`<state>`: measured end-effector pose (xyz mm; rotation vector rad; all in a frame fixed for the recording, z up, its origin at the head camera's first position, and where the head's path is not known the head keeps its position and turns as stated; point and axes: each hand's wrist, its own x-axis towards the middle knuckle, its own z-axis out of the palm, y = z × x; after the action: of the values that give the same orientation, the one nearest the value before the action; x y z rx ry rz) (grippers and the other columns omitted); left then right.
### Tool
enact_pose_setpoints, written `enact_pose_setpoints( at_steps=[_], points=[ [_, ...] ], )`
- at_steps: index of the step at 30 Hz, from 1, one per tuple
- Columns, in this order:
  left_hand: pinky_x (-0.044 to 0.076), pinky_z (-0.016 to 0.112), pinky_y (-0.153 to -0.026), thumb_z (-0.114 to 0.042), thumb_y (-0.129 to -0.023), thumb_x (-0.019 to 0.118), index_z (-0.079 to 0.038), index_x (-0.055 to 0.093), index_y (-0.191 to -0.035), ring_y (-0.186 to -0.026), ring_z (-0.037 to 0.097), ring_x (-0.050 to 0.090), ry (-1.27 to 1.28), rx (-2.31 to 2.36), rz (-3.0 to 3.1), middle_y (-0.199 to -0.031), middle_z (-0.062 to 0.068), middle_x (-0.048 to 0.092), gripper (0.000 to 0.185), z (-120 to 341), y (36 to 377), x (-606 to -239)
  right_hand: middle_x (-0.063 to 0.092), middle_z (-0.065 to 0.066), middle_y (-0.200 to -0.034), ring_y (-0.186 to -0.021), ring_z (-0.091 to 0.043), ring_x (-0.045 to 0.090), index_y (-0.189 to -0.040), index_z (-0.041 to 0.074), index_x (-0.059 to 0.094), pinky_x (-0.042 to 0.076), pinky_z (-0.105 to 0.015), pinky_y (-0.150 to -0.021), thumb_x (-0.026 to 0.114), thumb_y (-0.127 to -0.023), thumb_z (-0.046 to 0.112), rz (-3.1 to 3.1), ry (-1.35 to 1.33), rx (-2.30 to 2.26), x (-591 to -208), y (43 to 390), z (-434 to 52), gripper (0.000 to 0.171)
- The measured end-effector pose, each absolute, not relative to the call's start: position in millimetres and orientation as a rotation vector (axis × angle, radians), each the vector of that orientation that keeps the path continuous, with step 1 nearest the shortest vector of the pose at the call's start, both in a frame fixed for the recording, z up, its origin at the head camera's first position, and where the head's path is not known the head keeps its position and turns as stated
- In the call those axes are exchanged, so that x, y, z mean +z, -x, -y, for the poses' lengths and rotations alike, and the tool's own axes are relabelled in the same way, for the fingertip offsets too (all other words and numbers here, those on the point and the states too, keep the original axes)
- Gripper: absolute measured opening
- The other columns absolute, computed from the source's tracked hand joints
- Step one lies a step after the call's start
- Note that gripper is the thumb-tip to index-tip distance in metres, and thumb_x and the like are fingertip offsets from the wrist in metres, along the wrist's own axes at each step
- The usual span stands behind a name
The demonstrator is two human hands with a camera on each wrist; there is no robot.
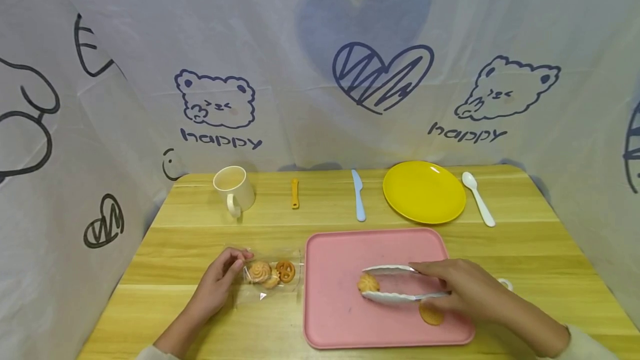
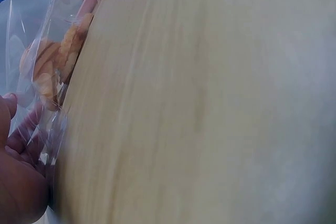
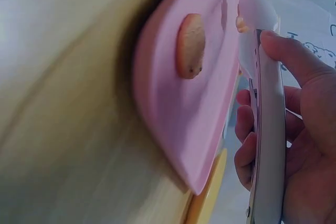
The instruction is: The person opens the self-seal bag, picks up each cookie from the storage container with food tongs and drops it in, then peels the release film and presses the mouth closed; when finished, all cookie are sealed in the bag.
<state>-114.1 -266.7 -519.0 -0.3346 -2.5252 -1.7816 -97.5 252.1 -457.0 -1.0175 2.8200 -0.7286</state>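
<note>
Right hand: the right hand (image 1: 462, 288) grips white tongs (image 1: 400, 282) over the pink tray (image 1: 340, 326), fingers curled round the handles; the tips stand narrow on either side of a swirl cookie (image 1: 368, 283), which looks pinched between them or very nearly so.
Left hand: the left hand (image 1: 220, 282) rests on the near left of the wooden table (image 1: 525, 238), fingertips pinching the left end of a clear cookie bag (image 1: 270, 275) that lies flat with a few cookies inside, just left of the tray.
Second cookie: a round flat cookie (image 1: 431, 314) lies on the tray under the right hand, close to the near right rim.
Risk, grip: the swirl cookie is brittle, I judge; too hard a squeeze could crumble it, too light a one could let it slip and roll.
Risk, hand: the heel of the right hand hangs just above the flat cookie and could press or sweep it off the near rim.
Risk, bag: the thin bag could slide or spill if the left hand tugs it.
Open room: bare tray lies left of and beyond the tongs; bare wood runs between tray and far row.
Far row: cream mug (image 1: 234, 189), small orange tool (image 1: 295, 193), blue knife (image 1: 358, 195), yellow plate (image 1: 424, 191), white spoon (image 1: 478, 197), all well apart from both hands.
Edges: cloth walls close in the left, far and right sides.
</note>
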Motion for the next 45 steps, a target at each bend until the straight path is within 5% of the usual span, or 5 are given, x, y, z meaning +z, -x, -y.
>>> enact_pose_setpoints(
  at_steps=[10, 17, 24, 31, 45],
  points=[
    [0.043, 0.008, -0.103, -0.011, -0.110, 0.048, 0.002, 0.056, -0.104, -0.121, 0.003, 0.056, 0.337, -1.781, 2.522, -0.122, 0.022, 0.066, 0.017, 266, 114, -518, 0.074, 0.009, -0.109, -0.075, -0.002, 0.052, -0.143, 0.017, 0.063, 0.045, -0.021, -0.067, 0.080, -0.089, 0.046, -2.742, 0.994, -0.716, -448, 123, -213, 0.063],
    [0.043, 0.007, -0.103, -0.011, -0.110, 0.048, 0.003, 0.056, -0.104, -0.121, 0.003, 0.056, 0.337, -1.788, 2.519, -0.122, 0.022, 0.066, 0.017, 266, 114, -519, 0.053, 0.014, -0.073, -0.065, -0.002, 0.043, -0.143, 0.019, 0.063, 0.039, -0.022, -0.063, 0.080, -0.090, 0.045, -2.707, 1.039, -0.685, -443, 137, -181, 0.062],
    [0.043, 0.007, -0.102, -0.011, -0.110, 0.048, 0.002, 0.057, -0.104, -0.120, 0.002, 0.057, 0.325, -1.772, 2.523, -0.122, 0.020, 0.067, 0.017, 265, 114, -518, 0.056, 0.013, -0.076, -0.064, -0.004, 0.041, -0.143, 0.021, 0.063, 0.041, -0.022, -0.062, 0.081, -0.089, 0.043, -2.674, 1.079, -0.670, -444, 150, -151, 0.061],
    [0.042, 0.007, -0.103, -0.011, -0.110, 0.048, 0.003, 0.056, -0.105, -0.121, 0.002, 0.056, 0.342, -1.783, 2.515, -0.123, 0.022, 0.066, 0.017, 266, 113, -519, 0.075, 0.006, -0.109, -0.067, -0.005, 0.046, -0.142, 0.021, 0.064, 0.044, -0.023, -0.066, 0.082, -0.088, 0.044, -2.677, 1.146, -0.632, -449, 160, -120, 0.061],
    [0.041, 0.007, -0.104, -0.012, -0.110, 0.047, 0.003, 0.055, -0.107, -0.123, -0.001, 0.054, 0.375, -1.801, 2.501, -0.124, 0.024, 0.065, 0.018, 267, 114, -521, 0.068, 0.003, -0.137, -0.106, -0.018, 0.070, -0.143, 0.017, 0.063, 0.057, -0.039, -0.088, 0.080, -0.090, 0.043, -2.726, 1.233, -0.584, -458, 169, -79, 0.062]
  ],
)
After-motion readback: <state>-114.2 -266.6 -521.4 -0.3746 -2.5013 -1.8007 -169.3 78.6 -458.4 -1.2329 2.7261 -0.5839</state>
